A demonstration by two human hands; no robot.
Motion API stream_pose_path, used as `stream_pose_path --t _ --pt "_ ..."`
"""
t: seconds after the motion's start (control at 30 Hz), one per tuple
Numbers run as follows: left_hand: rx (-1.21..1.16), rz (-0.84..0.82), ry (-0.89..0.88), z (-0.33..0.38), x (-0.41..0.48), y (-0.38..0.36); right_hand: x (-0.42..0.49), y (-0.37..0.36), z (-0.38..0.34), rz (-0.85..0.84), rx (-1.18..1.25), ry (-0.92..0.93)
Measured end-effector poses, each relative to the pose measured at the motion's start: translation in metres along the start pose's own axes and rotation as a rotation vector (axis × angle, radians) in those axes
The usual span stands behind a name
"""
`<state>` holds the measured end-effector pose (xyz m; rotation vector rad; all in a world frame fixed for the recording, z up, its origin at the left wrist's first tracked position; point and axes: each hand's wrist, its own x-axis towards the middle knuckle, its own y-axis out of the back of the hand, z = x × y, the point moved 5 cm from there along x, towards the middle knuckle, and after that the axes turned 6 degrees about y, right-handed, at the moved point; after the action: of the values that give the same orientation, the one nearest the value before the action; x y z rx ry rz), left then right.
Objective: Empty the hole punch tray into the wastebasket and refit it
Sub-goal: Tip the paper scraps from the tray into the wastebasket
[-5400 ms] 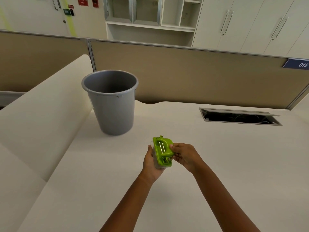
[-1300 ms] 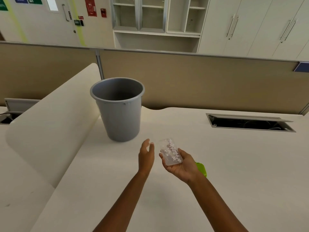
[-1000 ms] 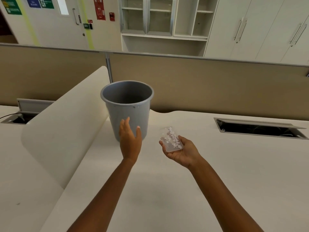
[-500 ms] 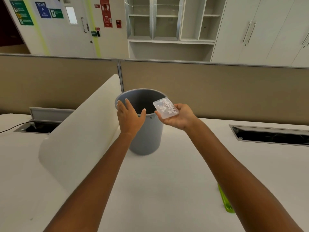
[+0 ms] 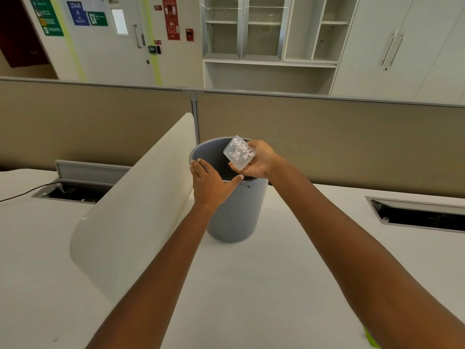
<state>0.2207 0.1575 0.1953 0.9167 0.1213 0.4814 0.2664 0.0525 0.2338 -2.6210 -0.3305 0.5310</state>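
Tray [image 5: 239, 152] clear (paper dots inside)

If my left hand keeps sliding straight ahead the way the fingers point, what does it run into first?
Probably nothing at once: the left hand rests on the wastebasket near rim, fingers pointing across its open mouth. Beyond that lies the far inner wall, though depth is hard to judge. The tray sits right of that line.
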Motion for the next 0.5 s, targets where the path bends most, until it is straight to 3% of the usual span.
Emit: stream_pose_path --t 0.27,0.37,0.5 --pt "0.010 0.111 -0.036 -0.003 -0.002 0.006 0.017 -0.017 0.016 0.033 -0.832 -0.008" --pt "0.006 0.114 -0.036 -0.002 -0.002 0.007 0.014 -0.028 0.017 -0.110 -0.949 0.006" --pt "0.021 0.114 -0.038 -0.002 -0.002 0.006 0.017 -0.027 0.016 -0.139 -1.049 0.055"
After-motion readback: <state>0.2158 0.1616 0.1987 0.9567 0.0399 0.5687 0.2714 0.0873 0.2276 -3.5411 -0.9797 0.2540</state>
